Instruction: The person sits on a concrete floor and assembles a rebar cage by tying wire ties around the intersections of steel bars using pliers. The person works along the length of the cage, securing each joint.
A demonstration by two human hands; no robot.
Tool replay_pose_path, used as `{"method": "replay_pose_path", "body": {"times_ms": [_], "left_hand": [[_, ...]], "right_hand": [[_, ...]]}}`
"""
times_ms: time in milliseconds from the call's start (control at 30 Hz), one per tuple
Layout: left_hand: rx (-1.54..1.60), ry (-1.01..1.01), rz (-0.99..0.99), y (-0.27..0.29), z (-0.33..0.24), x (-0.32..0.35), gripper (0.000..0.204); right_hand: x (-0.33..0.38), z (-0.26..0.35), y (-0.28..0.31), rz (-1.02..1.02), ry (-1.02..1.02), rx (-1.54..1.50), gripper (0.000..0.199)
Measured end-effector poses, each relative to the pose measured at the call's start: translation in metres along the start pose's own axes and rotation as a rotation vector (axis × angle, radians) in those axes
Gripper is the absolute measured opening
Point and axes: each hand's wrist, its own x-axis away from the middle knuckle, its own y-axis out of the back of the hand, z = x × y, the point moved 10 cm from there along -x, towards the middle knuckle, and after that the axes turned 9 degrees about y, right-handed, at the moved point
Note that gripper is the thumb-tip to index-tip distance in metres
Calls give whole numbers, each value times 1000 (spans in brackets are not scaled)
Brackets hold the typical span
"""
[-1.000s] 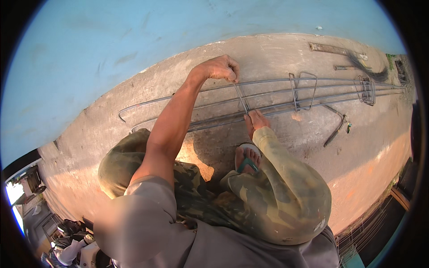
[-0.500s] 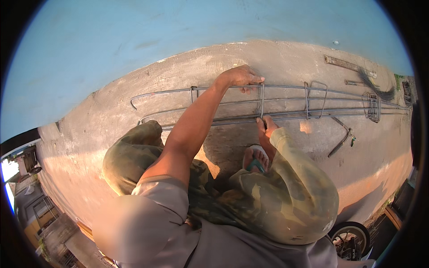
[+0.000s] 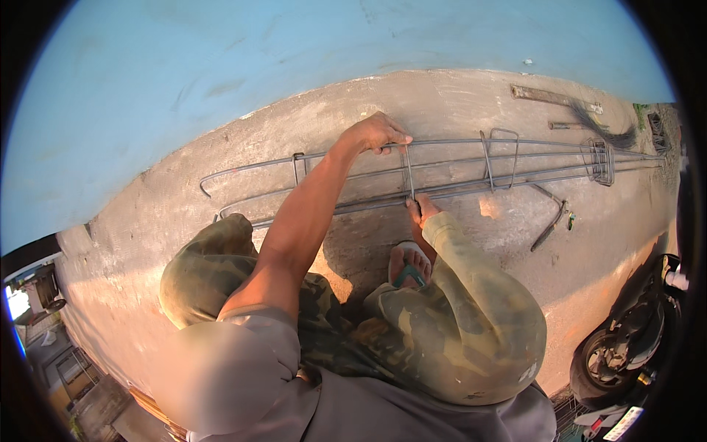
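A long rebar cage (image 3: 471,158) of thin steel bars with bent ends lies across the ground before me. Around its middle sits a rectangular stirrup (image 3: 410,169), slightly tilted. At the stirrup's far top corner, my left hand (image 3: 379,134) is closed on it, next to the far bar. My right hand (image 3: 423,211) pinches the same stirrup at its near corner by the near bars; my raised knee partly hides that arm. Other stirrups stand on the bars: one (image 3: 298,168) left of my hands, another (image 3: 504,158) to the right, and a bunch (image 3: 602,162) near the right end.
Right of my foot (image 3: 409,267) lies a bent metal tool (image 3: 549,225). Behind the cage's right end are a rusty metal bar (image 3: 556,96) and a bundle of dark wire (image 3: 607,131). A blue wall (image 3: 294,51) bounds the far side. A parked motorbike (image 3: 626,339) stands at the right.
My view has turned slightly to the right, so the scene shifts left and more of the motorbike shows. Both hands keep their hold on the stirrup.
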Motion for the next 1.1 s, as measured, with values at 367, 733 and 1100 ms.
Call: {"method": "replay_pose_path", "body": {"times_ms": [367, 733, 1100], "left_hand": [[36, 41, -21, 7, 7, 1, 27], [131, 28, 45, -6, 1, -6, 27], [117, 42, 30, -16, -13, 7, 18]], "right_hand": [[-11, 0, 50, -130, 126, 228, 24], [-94, -5, 23, -274, 220, -787, 26], [-90, -4, 23, -249, 188, -676, 19]]}}
